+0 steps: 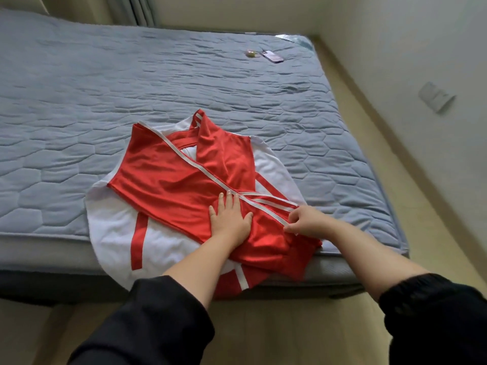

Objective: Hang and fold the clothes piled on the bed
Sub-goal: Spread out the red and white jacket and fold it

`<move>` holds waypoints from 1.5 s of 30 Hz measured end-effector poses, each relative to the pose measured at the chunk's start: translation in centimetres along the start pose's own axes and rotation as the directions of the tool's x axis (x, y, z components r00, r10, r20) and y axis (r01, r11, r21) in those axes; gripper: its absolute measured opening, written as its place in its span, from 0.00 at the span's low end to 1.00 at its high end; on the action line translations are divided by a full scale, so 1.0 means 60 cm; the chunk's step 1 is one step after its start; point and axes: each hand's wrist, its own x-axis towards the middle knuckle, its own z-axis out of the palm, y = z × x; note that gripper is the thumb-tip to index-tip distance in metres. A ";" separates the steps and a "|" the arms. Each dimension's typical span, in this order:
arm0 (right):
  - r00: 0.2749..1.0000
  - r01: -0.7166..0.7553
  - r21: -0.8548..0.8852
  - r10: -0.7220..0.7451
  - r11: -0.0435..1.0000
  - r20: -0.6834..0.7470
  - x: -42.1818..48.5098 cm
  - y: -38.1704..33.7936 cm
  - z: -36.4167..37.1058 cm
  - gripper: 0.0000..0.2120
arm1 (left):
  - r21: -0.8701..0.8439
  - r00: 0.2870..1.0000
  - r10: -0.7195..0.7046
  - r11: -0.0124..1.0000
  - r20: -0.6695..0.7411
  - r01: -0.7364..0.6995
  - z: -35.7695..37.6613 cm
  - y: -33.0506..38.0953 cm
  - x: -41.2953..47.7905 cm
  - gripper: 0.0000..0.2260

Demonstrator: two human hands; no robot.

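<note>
Pressing down on the shiny red-and-white sports jersey (168, 180), left hand (230, 222) lies flat; right hand (307, 222) at 3 o'clock pinches its white trim. Jersey's at 6 o'clock on the grey quilted bed (105, 88).

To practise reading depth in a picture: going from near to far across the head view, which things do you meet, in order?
From nearest: black sleeve → red-and-white sports garment, lying on the blue-grey quilted mattress → pale purple phone → grey curtain.
</note>
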 end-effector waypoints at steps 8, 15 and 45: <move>0.984 -0.025 0.037 0.031 0.999 -0.174 -0.015 -0.110 -0.024 0.11 | -0.853 0.939 -0.158 0.392 0.306 0.344 -0.117 -0.061 -0.013 0.11; 0.893 -0.041 0.688 -0.282 0.725 0.351 -0.002 -0.241 0.030 0.17 | -0.797 0.801 -0.018 0.084 0.598 0.598 -0.177 -0.205 -0.063 0.21; 0.758 0.512 -0.266 -0.576 0.816 -0.306 0.085 -0.201 0.170 0.28 | -0.034 0.985 -0.076 0.997 -0.158 0.071 -0.112 -0.240 -0.109 0.25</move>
